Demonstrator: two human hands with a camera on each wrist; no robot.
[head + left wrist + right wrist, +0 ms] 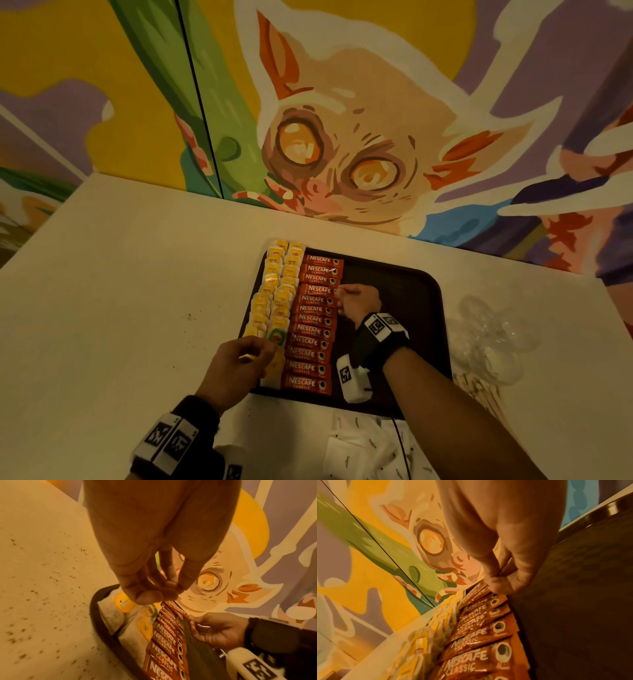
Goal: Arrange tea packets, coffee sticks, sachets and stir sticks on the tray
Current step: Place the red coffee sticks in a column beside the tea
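Observation:
A dark brown tray [404, 308] lies on the pale table. Two columns of yellow tea packets [274, 284] fill its left edge, and a column of red Nescafe coffee sticks [313, 329] runs beside them. My right hand [342, 293] pinches the right end of a coffee stick [318, 290] partway down the column, thumb and forefinger closed on it [498, 582]. My left hand [269, 344] hovers over the near tea packets with its fingertips [149, 596] bunched together on a green-labelled tea packet [153, 610]. The tray's right half is bare.
White sachets [359, 442] lie on the table at the near edge. Crumpled clear plastic [493, 339] and pale stir sticks [479, 394] sit right of the tray. Dark specks [191, 315] dot the table on the left. A painted wall stands right behind.

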